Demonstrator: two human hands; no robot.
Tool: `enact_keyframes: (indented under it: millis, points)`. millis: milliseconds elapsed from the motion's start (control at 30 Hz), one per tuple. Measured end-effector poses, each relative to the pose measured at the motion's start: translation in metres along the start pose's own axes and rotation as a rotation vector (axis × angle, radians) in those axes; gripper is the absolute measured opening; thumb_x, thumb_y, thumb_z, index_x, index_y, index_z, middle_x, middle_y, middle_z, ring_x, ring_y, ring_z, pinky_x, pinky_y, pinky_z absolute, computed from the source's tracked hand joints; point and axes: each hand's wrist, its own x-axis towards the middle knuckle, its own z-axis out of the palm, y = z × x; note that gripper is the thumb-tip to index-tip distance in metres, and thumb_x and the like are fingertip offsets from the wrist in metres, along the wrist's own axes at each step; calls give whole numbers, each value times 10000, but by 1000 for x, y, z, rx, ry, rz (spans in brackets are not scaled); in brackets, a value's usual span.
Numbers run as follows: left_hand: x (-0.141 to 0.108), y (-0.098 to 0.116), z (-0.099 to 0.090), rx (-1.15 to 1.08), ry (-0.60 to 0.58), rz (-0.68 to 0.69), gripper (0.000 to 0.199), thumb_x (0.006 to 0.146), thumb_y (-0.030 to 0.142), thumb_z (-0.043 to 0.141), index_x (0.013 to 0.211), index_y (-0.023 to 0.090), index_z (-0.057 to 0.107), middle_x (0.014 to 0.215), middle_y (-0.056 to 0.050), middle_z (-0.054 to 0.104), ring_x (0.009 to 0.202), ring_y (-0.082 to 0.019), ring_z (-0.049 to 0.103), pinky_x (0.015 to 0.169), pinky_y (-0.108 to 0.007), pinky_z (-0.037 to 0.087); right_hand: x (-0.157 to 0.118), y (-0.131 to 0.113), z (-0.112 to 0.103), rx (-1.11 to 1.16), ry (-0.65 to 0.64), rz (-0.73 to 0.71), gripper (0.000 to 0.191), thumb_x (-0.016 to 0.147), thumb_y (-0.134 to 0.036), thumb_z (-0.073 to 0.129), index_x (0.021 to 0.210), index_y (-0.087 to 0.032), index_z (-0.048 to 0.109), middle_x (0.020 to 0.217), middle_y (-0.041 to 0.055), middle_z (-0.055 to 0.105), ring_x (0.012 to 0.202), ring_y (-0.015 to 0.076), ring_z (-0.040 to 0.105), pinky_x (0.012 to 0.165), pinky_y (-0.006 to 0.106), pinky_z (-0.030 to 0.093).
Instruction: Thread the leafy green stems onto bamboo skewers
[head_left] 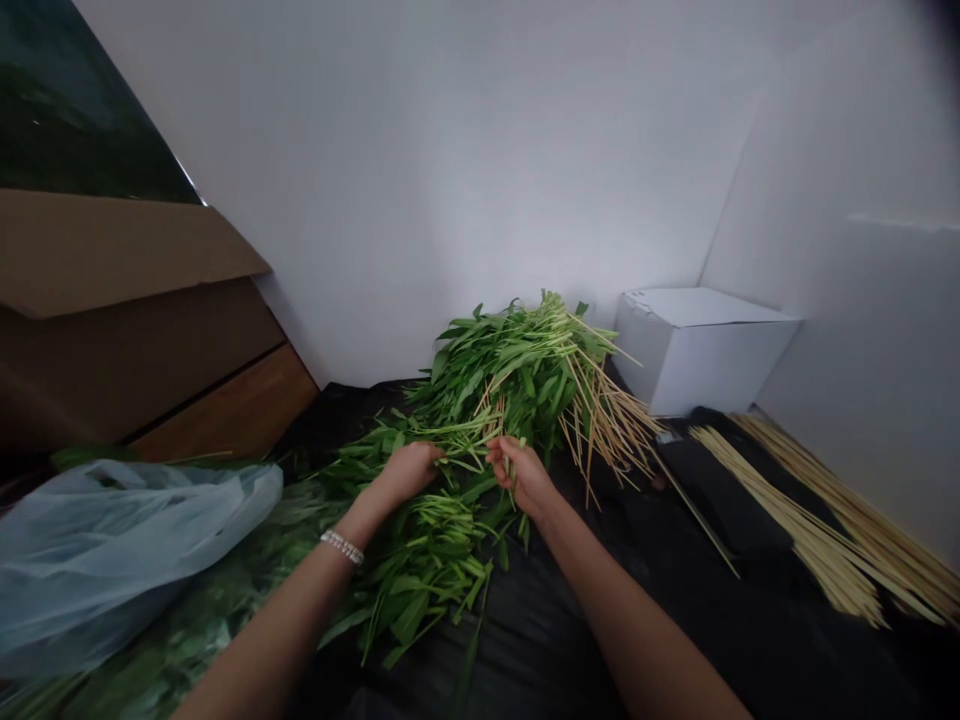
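Right grip [525, 476]: bare hand, thumb and fingers pinched on green leafy stems [469, 440]. Left grip [409, 470]: bare hand, fingers curled closed on the same stems, back of hand upward; fingertips partly hidden. Stems held between the two hands, in front of the main pile.

Left wrist: one bracelet [343, 546], pale, beaded.

Just below the hands: one loose bunch of greens [431, 560], on black sheeting [559, 620].

Beyond the hands: one heaped leafy pile [487, 365], with thin tan sticks [604, 420] fanning out rightward.

Right side: one white box [709, 355], against the wall [480, 150]; one black flat item [712, 495]; pale sticks [799, 530], laid in bundles.

Left side: one translucent plastic bag [127, 550], crumpled; one cardboard box [127, 255], behind it.
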Motion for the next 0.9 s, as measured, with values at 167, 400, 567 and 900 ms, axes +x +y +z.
enact_keyframes:
  millis: [167,400,567,900]
  points:
    - [1,-12,0,57,45,37,137,755,227,613,803,204,740,886,-97,704,873,-246,636,774,-301,445,0,-3,1,1,8,10,308,648,-450,730,715,-166,632,576,-7,622,352,49,404,325,173,161]
    - [-11,5,-66,-727,501,-136,449,724,526,679,984,162,717,811,-48,691,590,-126,519,572,-241,410,0,0,2,14,27,8,301,657,-437,728,711,-157,632,569,-11,614,338,46,402,313,169,150]
    - [-21,35,-79,-959,262,-101,454,718,503,707,989,138,711,714,-13,625,498,-63,361,484,-198,305,-2,-1,3,-19,38,-14,304,619,-414,765,720,-147,660,579,-18,600,358,40,398,313,172,155]
    - [-24,57,-43,-643,-248,8,375,805,468,592,902,134,732,637,4,563,533,-93,373,477,-211,286,-10,-7,12,-89,-90,-37,349,626,-390,789,859,-146,698,604,-28,612,365,30,387,322,173,173]
